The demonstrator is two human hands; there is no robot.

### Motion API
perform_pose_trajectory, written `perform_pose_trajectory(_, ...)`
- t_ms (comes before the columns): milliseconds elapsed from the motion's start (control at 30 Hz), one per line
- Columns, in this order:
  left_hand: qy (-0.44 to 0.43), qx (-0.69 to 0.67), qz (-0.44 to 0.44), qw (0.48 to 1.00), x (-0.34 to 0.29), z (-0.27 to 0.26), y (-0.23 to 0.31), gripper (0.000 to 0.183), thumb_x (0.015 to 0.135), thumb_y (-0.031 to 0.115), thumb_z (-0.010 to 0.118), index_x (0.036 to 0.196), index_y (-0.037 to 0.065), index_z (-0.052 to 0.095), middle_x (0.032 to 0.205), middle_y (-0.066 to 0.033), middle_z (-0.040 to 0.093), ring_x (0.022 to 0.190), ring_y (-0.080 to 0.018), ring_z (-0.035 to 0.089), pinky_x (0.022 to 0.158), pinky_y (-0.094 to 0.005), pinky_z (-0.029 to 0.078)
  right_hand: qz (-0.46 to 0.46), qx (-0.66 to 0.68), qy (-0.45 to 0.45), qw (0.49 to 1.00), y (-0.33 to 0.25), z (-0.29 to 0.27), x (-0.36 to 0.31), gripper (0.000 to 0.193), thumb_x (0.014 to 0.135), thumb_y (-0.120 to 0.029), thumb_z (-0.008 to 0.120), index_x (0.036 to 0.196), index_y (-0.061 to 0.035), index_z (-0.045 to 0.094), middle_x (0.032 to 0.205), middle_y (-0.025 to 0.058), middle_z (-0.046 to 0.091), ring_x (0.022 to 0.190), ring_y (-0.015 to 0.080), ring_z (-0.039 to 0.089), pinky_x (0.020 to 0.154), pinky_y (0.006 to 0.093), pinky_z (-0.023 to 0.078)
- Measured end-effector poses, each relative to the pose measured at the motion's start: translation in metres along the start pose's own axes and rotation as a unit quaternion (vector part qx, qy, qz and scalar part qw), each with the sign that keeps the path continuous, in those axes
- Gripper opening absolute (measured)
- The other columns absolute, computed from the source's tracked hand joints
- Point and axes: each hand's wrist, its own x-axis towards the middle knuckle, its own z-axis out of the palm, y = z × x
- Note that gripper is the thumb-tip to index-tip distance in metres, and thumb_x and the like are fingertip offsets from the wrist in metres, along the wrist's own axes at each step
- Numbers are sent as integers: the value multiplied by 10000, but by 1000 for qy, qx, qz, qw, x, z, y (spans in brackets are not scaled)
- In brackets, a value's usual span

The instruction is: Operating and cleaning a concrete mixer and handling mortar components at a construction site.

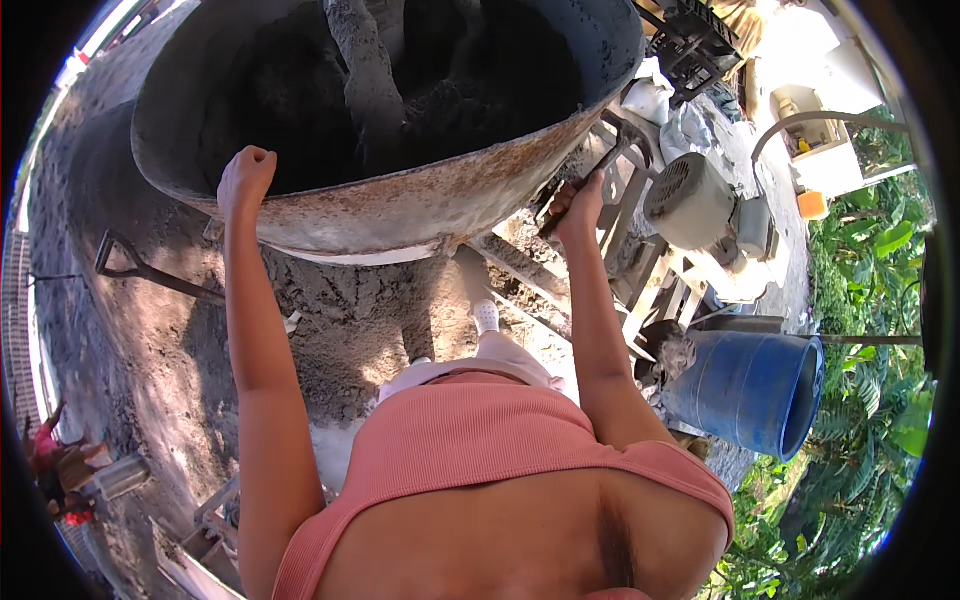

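Observation:
A large metal mixer drum [330, 215], rusty and caked with grey along its outside, stands mouth up in front of me. Inside it a mortar-crusted paddle arm [362, 75] rises from dark grey material. My left hand [247, 182] is closed in a fist at the drum's near left rim; nothing shows in it, and I cannot tell whether it touches the rim. To the right of the drum my right hand [580, 205] is wrapped round the handle of a hammer [630, 138], its head pointing up and away beside the drum wall.
A shovel handle [150, 268] lies at left. On the right are a grey motor [690, 200] on a wooden frame [655, 290], a blue barrel [745, 385] on its side and white sacks [650, 95]. Another person [65, 465] is far left.

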Motion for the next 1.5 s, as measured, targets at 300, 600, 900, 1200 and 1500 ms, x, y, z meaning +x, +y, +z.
perform_pose_trajectory(300,6,34,-6,999,4,7,-7,310,801,344,505,965,124,650,967,-97,642,946,-286,594,813,-368,452,-73,160,56,983,-103,-10,110,449,929,-508,345,735,-103,366,521,2,307,412,129,289,379,272,250)
perform_pose_trajectory(600,-20,9,-31,999,14,16,-17,266,818,292,528,988,127,650,989,-89,641,954,-268,598,810,-367,453,14,-71,-57,996,-132,-38,142,424,918,-499,362,710,-130,353,531,-14,279,417,101,267,377,246,234)
perform_pose_trajectory(900,-35,-16,-54,998,20,16,-28,262,810,282,545,980,114,652,955,-71,658,927,-243,615,806,-340,452,62,-72,-94,991,-108,-39,154,445,923,-505,347,681,-134,386,502,-34,262,393,97,243,357,244,219)
perform_pose_trajectory(1200,-58,21,-59,996,13,8,-14,267,778,230,521,982,121,654,1013,-75,639,961,-246,598,831,-349,444,16,55,-35,998,-90,8,140,435,930,-497,285,733,-111,324,533,-8,279,428,118,262,373,240,252)
perform_pose_trajectory(1500,-8,76,-28,997,13,17,-21,266,805,220,470,953,103,658,1028,-113,631,983,-310,581,850,-406,454,-30,46,-6,998,-75,1,84,431,932,-506,277,730,-128,316,560,3,304,440,113,284,378,242,246)
